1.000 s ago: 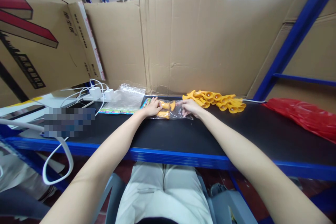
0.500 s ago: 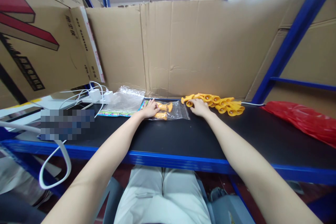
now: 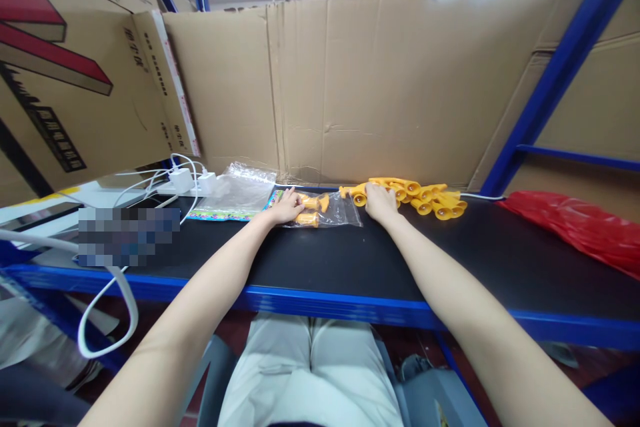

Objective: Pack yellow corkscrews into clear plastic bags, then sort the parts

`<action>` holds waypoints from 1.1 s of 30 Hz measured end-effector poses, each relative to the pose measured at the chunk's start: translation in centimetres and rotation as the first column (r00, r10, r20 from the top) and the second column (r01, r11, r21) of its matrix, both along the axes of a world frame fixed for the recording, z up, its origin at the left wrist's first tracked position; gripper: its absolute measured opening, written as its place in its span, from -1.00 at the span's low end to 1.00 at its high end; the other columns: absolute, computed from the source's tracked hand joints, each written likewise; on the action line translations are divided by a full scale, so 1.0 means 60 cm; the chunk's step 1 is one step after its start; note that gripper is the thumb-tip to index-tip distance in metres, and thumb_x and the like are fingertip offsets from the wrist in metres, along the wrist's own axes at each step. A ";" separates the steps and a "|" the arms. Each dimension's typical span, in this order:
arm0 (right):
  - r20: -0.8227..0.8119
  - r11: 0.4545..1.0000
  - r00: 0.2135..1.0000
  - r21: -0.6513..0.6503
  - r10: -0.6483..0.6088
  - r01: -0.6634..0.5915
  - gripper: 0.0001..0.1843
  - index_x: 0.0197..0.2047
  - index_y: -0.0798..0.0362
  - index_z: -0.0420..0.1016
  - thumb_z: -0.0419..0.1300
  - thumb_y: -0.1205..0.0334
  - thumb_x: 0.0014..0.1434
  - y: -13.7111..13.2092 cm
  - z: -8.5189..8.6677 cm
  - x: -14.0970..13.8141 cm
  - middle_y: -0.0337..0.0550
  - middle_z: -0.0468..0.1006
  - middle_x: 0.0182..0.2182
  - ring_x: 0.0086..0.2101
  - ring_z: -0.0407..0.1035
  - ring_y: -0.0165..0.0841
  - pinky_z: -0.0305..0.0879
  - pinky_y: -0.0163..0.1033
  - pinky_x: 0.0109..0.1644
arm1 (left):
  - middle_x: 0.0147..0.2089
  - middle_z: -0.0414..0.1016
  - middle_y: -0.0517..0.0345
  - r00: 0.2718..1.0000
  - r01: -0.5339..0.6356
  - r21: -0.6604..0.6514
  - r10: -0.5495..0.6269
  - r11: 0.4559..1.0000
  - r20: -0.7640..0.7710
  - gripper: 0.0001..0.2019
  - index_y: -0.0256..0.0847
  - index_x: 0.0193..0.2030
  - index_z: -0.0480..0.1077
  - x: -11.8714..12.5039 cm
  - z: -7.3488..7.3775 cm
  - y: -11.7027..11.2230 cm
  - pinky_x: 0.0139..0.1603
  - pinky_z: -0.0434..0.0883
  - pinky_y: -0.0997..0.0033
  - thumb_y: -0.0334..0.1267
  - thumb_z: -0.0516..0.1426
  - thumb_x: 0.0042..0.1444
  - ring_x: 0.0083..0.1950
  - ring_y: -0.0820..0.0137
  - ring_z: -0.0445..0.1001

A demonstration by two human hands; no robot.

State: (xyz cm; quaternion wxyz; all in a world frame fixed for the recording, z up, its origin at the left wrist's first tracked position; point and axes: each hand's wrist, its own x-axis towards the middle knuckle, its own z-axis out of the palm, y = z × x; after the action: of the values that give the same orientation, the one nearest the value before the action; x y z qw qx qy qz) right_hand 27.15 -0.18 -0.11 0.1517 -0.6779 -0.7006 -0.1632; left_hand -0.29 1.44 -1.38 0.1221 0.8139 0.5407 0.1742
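Observation:
My left hand (image 3: pixel 287 207) lies flat, fingers stretched, on a clear plastic bag (image 3: pixel 343 211) with a colourful printed edge. Yellow trumpet-shaped plastic pieces (image 3: pixel 307 219) show inside the bag, beside my fingertips. To the right, my right hand (image 3: pixel 382 203) is closed at the left end of a pile of yellow plastic horns (image 3: pixel 425 195). Its fingers curl around one horn, though my hand hides most of the grip. The horns' flared open ends face towards me.
Another clear bag (image 3: pixel 237 192) lies left of my left hand. Further left are white chargers (image 3: pixel 181 180) with tangled cables. A red plastic bag (image 3: pixel 575 227) is at the right. Cardboard (image 3: pixel 400 87) stands behind the black tabletop (image 3: pixel 340 267), which has a blue front rail (image 3: pixel 340 303).
My right hand has closed its fingers at the yellow horns, and some horns at the pile's left end have shifted slightly. My left hand stays in place on the bag.

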 end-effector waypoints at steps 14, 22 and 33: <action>-0.689 0.952 0.678 0.302 0.256 -0.053 -0.60 -0.08 0.11 0.30 0.14 0.39 -0.06 -0.022 0.067 -0.009 -0.06 0.50 -0.29 -0.27 0.39 -0.24 0.29 -0.13 -0.15 | 0.38 -0.10 -0.03 1.000 -0.020 0.008 0.020 1.000 -0.016 -0.77 -0.17 -0.24 0.22 0.000 -0.001 0.000 0.32 -0.17 0.02 -0.07 -0.07 0.12 0.41 0.19 -0.33; -0.992 0.960 0.073 0.082 0.105 -0.267 -0.91 -0.34 0.08 0.21 0.09 0.40 0.07 -0.057 0.063 -0.068 -0.21 0.46 -0.59 -0.68 0.30 -0.45 0.26 -0.37 -0.61 | 0.35 0.01 -0.03 1.000 -0.013 0.031 0.013 0.999 -0.003 -0.79 -0.16 -0.27 0.22 0.001 0.000 -0.002 0.30 -0.08 0.01 -0.08 -0.06 0.12 0.41 0.20 -0.27; -0.891 0.895 -0.380 -0.059 -0.247 -0.443 -0.83 -0.18 0.14 0.16 -0.11 0.48 0.15 -0.037 0.043 -0.068 -0.06 0.47 -0.42 -0.40 0.49 -0.32 0.46 -0.20 -0.30 | 0.37 -0.08 -0.08 0.998 -0.041 0.046 0.039 0.998 0.043 -0.76 -0.20 -0.31 0.23 0.001 -0.007 0.004 0.32 -0.11 0.08 -0.06 -0.06 0.14 0.41 0.19 -0.23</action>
State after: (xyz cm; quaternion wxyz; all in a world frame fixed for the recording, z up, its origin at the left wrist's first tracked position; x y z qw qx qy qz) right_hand 23.05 -2.37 2.48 0.5304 -0.4497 -0.3348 0.6358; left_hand -0.20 1.68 -1.79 0.1109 0.8017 0.5498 0.2065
